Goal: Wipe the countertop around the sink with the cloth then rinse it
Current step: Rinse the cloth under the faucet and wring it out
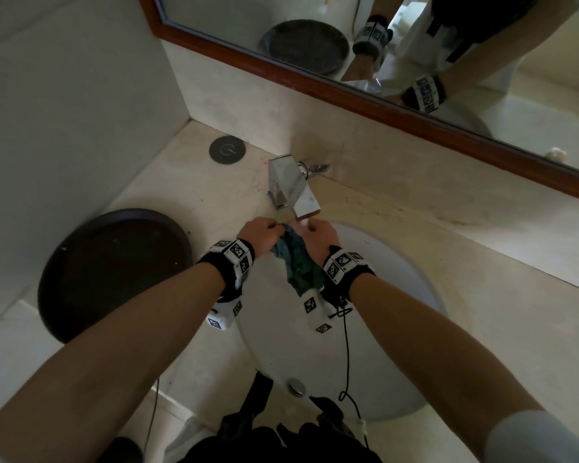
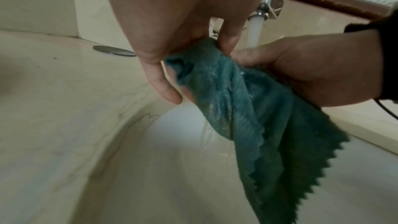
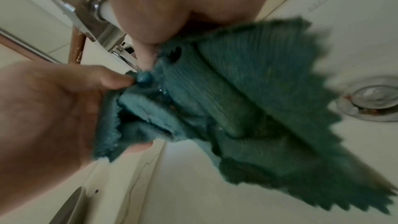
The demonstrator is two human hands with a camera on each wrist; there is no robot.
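- The person stands at a pale stone countertop (image 1: 194, 195) with both forearms reaching forward over a white oval sink (image 1: 398, 295).
- The left hand (image 1: 260, 236) and the right hand (image 1: 318, 238) sit close together just under the spout of a square chrome tap (image 1: 293, 188).
- Between them hangs a dark green cloth (image 1: 296, 269) with a zigzag-cut edge.
- The left hand's fingers (image 2: 165, 81) curl round the top of the cloth, pinching a bunched fold; the left wrist view shows this plainly.
- The right hand also grips the top of the cloth, its thumb (image 3: 148, 19) pressed onto the fabric in the right wrist view.
- A white stream of water (image 2: 255, 30) runs from the tap down behind the two hands, at the top of the cloth.
- The loose lower part of the cloth dangles over the basin; drips fall from it in the left wrist view.
- A metal drain plug (image 3: 372, 99) sits in the basin below the cloth.
- A round dark tray (image 1: 114, 272) lies on the countertop to the left of the sink, and a small dark disc (image 1: 227, 150) sits flush in the stone near the corner.
- A mirror with a brown wooden frame (image 1: 315, 75) runs along the wall behind the tap.
- Black straps with white marker blocks wrap both wrists.
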